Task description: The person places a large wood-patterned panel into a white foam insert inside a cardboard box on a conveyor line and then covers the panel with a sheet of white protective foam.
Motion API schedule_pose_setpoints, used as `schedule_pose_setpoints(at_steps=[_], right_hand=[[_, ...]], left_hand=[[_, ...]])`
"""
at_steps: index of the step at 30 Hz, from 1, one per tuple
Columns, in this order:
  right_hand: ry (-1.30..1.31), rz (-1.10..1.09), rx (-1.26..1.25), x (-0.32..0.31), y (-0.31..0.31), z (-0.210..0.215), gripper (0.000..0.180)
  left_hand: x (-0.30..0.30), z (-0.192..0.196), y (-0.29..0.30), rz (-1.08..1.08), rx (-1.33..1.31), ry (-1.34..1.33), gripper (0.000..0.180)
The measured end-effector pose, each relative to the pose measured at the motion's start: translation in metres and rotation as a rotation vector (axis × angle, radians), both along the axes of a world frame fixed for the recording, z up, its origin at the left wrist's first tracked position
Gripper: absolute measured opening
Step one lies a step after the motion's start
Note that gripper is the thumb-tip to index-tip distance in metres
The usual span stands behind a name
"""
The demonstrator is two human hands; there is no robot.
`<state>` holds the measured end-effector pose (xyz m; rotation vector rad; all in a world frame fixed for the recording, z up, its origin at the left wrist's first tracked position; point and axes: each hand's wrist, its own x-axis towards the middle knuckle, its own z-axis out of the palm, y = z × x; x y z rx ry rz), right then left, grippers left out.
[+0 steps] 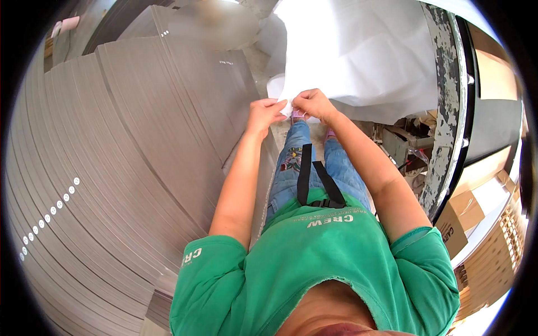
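Note:
A large white sheet (358, 61), paper or thin plastic, spreads ahead of me and hangs over a near edge with soft creases. My left hand (265, 116) pinches its near left corner between thumb and fingers. Just to the right, my right hand (314, 105) has its fingers closed on the same corner, and the two hands almost meet. The corner is folded or bunched there; exactly how is hidden by the fingers. Both forearms reach forward over my jeans (286, 173).
Tall stacks of grey-brown flat boards (140, 123) fill the left side. At right runs a frame with chipped paint (446, 112), beyond it cardboard boxes (459, 221). Below the sheet's hanging edge lies a cluttered shelf (409, 143). A blurred patch (221, 25) covers the far left middle.

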<state>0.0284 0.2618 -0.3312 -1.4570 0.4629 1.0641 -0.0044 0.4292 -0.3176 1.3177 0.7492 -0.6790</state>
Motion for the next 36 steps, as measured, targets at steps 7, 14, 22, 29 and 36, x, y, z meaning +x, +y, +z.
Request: schedule_pose_setpoints(at_steps=[7,14,22,29,36], right_hand=[[-0.085,-0.066,-0.048,-0.012,-0.019,-0.025,0.02],[-0.014,-1.54,0.064,0.005,-0.122,-0.075,0.02],[-0.299,-0.556,-0.816,-0.067,-0.237,-0.025,0.03],[-0.425,-1.026,-0.004,-0.121,-0.289,0.136,0.017],[-0.69,-0.703,0.424,-0.141,-0.251,0.268,0.025]], left_hand=[[0.011,-0.011,0.03,-0.003,0.032,0.024,0.019],[0.051,-0.026,0.081,0.384,0.619,-0.307,0.011],[0.111,0.013,0.083,0.416,0.872,-0.578,0.015],[0.04,0.106,-0.029,-0.356,1.06,-1.127,0.052],[-0.166,0.105,-0.259,-1.04,0.176,-0.917,0.125]])
